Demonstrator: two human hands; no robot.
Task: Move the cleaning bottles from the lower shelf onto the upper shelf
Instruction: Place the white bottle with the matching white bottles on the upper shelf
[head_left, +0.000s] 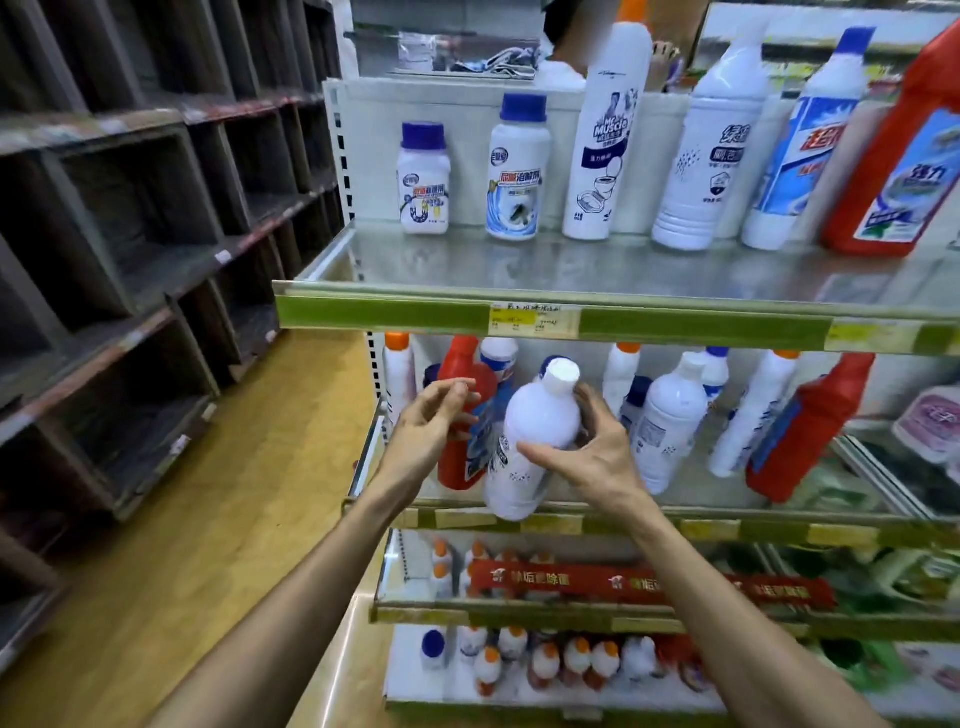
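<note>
Now, right hand (597, 457): wrapped round tilted white bottle (537, 426) at lower shelf (727, 527)
Left hand (431, 421): fingers apart, holding nothing, before red bottle (465, 364)

The red bottle (898, 156) at the right end of the upper shelf (623, 270) is cut by the picture's right edge. The spray bottle (605, 130) loses part of its orange cap to the top edge. The front rail (389, 312) hides the tops of several bottles on the lower shelf (727, 527). There the right hand (597, 457) has most fingers behind the white bottle (540, 431). That bottle and the left hand (431, 421) cover much of the left red bottle (460, 364). The price tag (530, 319) is too small to read. The bottom bottles (545, 660) are blurred.
</note>
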